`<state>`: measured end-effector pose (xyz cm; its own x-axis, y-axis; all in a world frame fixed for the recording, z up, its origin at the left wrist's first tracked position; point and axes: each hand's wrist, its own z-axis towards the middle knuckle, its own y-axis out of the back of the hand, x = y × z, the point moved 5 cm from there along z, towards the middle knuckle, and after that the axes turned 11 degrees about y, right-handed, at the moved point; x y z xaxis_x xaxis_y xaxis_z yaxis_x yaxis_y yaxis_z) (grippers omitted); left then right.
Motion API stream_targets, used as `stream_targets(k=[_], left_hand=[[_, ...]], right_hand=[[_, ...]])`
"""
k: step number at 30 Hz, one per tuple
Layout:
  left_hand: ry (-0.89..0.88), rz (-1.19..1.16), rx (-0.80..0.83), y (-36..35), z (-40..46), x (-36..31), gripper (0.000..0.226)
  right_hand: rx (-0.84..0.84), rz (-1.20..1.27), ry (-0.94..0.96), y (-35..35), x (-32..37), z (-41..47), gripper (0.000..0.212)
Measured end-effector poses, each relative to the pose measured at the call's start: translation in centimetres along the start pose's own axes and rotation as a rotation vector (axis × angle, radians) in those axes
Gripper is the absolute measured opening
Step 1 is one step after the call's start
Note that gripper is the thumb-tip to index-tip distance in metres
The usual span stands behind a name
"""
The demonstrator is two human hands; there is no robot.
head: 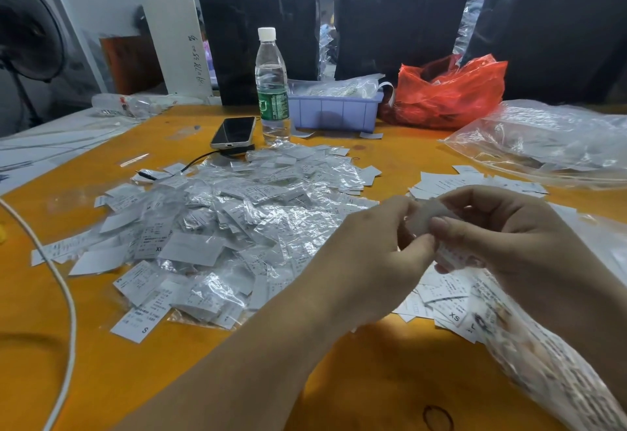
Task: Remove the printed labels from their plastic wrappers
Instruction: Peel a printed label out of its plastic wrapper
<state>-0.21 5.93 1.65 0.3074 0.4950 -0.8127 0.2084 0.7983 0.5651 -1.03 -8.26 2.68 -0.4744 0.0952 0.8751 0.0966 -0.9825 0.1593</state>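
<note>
My left hand [369,244] and my right hand [502,227] meet above the orange table [169,362], right of centre. Both pinch one small bundle of printed labels [432,218], its grey back facing up; printed ends [454,257] stick out below my right fingers. Whether a clear wrapper still covers it I cannot tell. A wide heap of wrapped labels and crinkled clear wrappers [230,223] lies left of my hands. Loose bare labels [444,298] lie under my hands and at the far right [475,183].
A water bottle [271,88], a phone [233,132] on a charger, a lilac bin [334,108] and a red plastic bag [451,91] stand at the back. Large clear bags lie at right [549,139] and under my right forearm [543,362]. A white cable [64,295] curves along the left.
</note>
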Motion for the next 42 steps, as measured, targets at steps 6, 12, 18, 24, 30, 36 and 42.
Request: stream_targets(k=[6,12,18,24,30,36,42], left_hand=[[-0.032,-0.027,-0.166,1.1,0.3,0.1,0.012],[-0.064,-0.017,-0.132,1.2,0.3,0.0,0.015],[-0.06,-0.029,-0.135,1.6,0.3,-0.1,0.014],[-0.081,0.015,-0.18,1.9,0.4,-0.1,0.013],[0.005,0.041,-0.15,2.0,0.7,0.6,0.02],[0.003,-0.033,-0.224,3.3,0.7,0.7,0.018],[0.187,0.165,-0.357,5.5,0.9,2.5,0.008]], right_hand=[[-0.042,0.088,-0.117,-0.1,-0.5,-0.1,0.05],[0.032,0.041,-0.113,-0.3,-0.4,-0.2,0.045],[0.069,0.005,-0.07,0.1,-0.6,0.1,0.02],[0.098,-0.022,-0.074,0.0,-1.1,0.1,0.027],[0.079,-0.062,-0.083,0.2,-1.2,0.2,0.023],[0.052,-0.165,-0.086,1.1,-1.4,0.4,0.008],[0.063,-0.411,-0.064,1.7,-1.5,0.3,0.013]])
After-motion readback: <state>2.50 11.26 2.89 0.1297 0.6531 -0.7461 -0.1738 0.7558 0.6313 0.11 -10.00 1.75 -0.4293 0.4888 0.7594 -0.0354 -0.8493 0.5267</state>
